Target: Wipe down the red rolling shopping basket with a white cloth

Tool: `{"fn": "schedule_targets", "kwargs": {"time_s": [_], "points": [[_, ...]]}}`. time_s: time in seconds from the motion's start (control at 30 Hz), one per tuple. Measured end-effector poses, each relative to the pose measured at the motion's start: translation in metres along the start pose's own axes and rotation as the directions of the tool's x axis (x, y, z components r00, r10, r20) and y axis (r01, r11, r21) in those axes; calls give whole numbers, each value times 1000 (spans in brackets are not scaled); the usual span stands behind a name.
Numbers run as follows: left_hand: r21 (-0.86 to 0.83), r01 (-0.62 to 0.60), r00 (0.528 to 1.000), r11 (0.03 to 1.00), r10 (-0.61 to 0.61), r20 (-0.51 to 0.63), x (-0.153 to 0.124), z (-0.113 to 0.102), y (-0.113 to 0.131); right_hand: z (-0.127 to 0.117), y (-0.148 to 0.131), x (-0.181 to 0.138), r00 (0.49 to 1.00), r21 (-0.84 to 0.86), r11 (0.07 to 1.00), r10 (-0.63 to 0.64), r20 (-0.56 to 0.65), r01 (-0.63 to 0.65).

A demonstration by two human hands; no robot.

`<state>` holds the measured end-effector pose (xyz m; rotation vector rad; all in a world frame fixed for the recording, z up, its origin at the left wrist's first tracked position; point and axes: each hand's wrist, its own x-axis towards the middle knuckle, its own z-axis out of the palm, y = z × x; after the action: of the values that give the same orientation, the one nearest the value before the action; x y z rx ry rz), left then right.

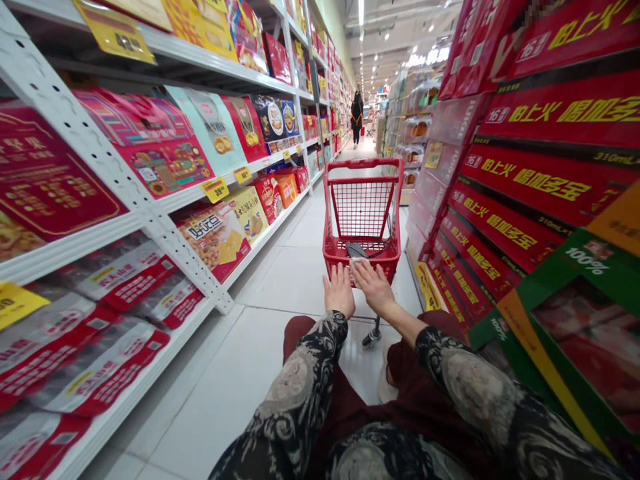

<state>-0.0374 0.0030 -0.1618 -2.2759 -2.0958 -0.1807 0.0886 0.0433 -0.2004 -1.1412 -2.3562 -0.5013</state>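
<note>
A small red shopping cart [363, 208] stands in the aisle right in front of me. My left hand [339, 291] rests on the cart's near rim with its fingers wrapped over the edge. My right hand [372, 285] lies beside it on the same rim, fingers curled over it and pressing on a pale cloth or paper [358, 263]. A dark flat object [356, 250] lies in the cart's basket, along with a thin cable. Both my sleeves are dark with a pale swirl pattern.
White shelves [150, 207] full of boxed snacks and yellow price tags line the left. Stacked red drink cartons [525, 187] and green boxes [575, 313] wall the right. The pale tiled aisle [280, 267] runs ahead, where a person in dark clothes [357, 119] walks far off.
</note>
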Motion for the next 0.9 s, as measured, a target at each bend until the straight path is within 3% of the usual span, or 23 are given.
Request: {"fn": "schedule_targets", "kwargs": {"time_s": [0.2,0.27,0.4,0.5,0.73,0.8,0.9], "points": [[-9,-1,1000,1000,1,29,-7,13,-8,24,-12,-25,973,9,999,-50,224,49],[-16,25,999,1000,-25,44,-8,16,-14,20,-16,-20,977,17,999,-51,206,49],[-12,116,992,993,-115,52,-4,13,-29,2,-26,16,994,30,995,-93,50,91],[-6,144,989,990,-144,35,-1,7,-37,2,-30,37,992,24,992,-125,34,124],[-15,76,997,997,-75,34,-6,9,-35,33,-29,-3,969,-1,988,-152,193,155],[-24,69,997,997,-68,41,-6,10,-32,31,-26,-10,975,-6,990,-138,176,141],[-40,75,997,996,-74,24,-4,7,-28,13,-21,-1,989,5,991,-137,59,137]]}}
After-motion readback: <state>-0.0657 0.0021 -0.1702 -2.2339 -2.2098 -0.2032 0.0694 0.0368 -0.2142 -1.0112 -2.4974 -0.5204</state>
